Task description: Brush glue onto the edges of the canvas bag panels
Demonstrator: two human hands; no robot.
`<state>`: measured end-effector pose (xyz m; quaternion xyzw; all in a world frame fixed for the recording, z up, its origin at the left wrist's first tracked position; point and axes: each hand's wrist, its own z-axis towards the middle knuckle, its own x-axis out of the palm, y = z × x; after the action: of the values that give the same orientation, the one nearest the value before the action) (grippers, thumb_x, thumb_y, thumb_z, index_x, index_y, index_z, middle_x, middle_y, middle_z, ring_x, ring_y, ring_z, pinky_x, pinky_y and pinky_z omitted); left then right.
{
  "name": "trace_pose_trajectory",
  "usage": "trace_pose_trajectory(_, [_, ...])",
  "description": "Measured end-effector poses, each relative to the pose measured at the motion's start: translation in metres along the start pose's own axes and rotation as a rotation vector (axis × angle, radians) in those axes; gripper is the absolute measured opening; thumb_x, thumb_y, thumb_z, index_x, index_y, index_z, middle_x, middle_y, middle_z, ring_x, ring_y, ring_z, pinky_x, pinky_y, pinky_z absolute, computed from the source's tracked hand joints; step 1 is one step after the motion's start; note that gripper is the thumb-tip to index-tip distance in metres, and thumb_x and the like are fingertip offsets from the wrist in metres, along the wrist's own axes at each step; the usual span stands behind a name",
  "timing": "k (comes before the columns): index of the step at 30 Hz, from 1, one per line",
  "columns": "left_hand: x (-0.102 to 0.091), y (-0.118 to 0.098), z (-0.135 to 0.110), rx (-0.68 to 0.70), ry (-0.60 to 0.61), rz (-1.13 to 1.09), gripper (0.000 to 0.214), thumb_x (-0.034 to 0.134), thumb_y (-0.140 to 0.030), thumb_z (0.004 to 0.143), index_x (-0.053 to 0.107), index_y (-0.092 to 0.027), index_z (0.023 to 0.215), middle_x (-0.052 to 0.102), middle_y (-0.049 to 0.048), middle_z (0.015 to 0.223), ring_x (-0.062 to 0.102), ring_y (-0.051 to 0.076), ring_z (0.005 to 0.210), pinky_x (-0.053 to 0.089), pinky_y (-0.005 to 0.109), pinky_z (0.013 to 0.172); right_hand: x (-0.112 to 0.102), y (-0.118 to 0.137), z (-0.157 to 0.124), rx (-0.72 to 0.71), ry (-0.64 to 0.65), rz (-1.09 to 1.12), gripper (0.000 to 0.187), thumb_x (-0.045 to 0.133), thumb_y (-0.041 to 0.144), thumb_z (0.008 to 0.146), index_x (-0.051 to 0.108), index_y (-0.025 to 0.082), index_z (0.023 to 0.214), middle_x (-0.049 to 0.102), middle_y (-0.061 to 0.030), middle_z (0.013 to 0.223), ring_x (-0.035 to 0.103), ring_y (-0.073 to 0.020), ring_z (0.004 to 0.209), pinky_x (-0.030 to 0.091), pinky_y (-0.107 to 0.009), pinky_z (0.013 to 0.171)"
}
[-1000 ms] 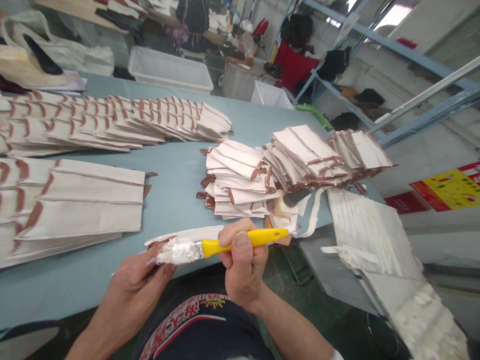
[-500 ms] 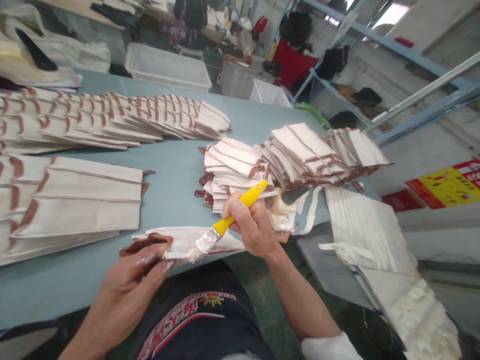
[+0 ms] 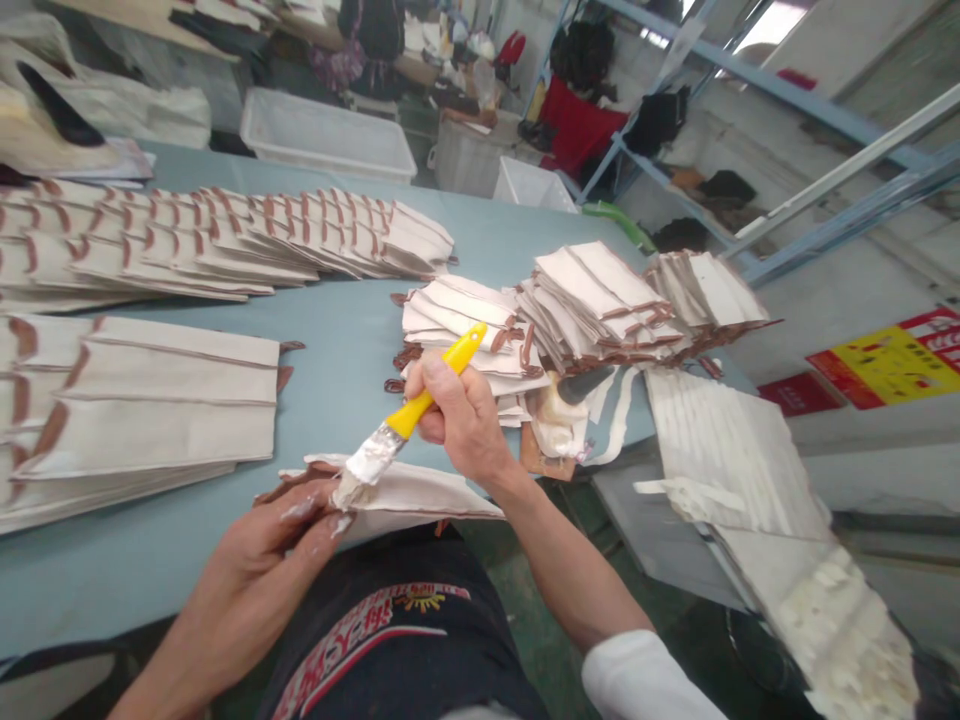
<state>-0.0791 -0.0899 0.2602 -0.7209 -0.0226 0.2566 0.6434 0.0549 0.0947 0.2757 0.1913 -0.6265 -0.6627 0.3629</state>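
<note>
Your right hand [image 3: 463, 418] keeps a closed grip round the yellow-handled paintbrush [image 3: 406, 416]; beside its bristles [image 3: 351, 491], your left hand [image 3: 285, 535] pinches the brown-trimmed cream fabric piece [image 3: 427, 490].

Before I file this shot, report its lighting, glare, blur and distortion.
Head view: soft, fairly even light across the blue-green table, glare at the bright patch top right; head view: the yellow-handled brush reads clearly in outline, while small print on the poster blurs; head view: the shelf frame slants steeply, as if through a tilted, wide lens.
</note>
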Motion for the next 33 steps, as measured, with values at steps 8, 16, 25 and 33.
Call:
trace_pose_trajectory(8, [0.001, -0.010, 0.009, -0.106, 0.001, -0.156, 0.028, 0.086, -0.053, 0.083, 0.087, -0.027, 0.076, 0.083, 0.0039, 0.085, 0.075, 0.026, 0.087, 0.060, 0.025, 0.078, 0.011, 0.003, -0.034, -0.219, -0.340, 0.032, 0.054, 0.068, 0.078, 0.107, 0.064, 0.025, 0.094, 0.048, 0.0112, 0.055, 0.040, -0.0088, 0.042, 0.032, -0.020, 0.042])
trace_pose_trajectory(16, [-0.002, -0.005, 0.009, -0.362, 0.083, -0.552, 0.036, 0.103, -0.052, 0.075, 0.093, -0.024, 0.096, 0.081, 0.0006, 0.081, 0.067, 0.019, 0.076, 0.058, 0.023, 0.071, 0.000, 0.006, -0.064, -0.622, -0.262, -0.407, 0.030, 0.059, 0.044, 0.120, 0.071, 0.027, 0.098, 0.063, 0.0048, 0.067, 0.051, -0.0118, 0.045, 0.046, -0.025, 0.046])
trace_pose_trajectory(25, [-0.005, -0.018, 0.009, -0.474, 0.182, -0.802, 0.039, 0.113, -0.040, 0.063, 0.095, -0.025, 0.094, 0.082, -0.0007, 0.074, 0.067, 0.016, 0.066, 0.061, 0.024, 0.067, -0.002, 0.003, -0.062, -0.937, -0.126, -0.499, 0.018, 0.061, 0.040, 0.119, 0.077, 0.031, 0.117, 0.075, 0.0037, 0.067, 0.061, -0.0160, 0.044, 0.055, -0.029, 0.047])
trace_pose_trajectory(33, [-0.011, -0.004, 0.002, -0.512, 0.141, -0.794, 0.032, 0.110, -0.025, 0.067, 0.092, -0.023, 0.093, 0.087, -0.0006, 0.080, 0.070, 0.014, 0.065, 0.059, 0.020, 0.065, 0.003, 0.016, -0.045, -0.827, -0.112, -0.512, 0.016, 0.064, 0.032, 0.118, 0.074, 0.028, 0.105, 0.079, 0.0010, 0.076, 0.074, -0.0166, 0.062, 0.061, -0.029, 0.061])
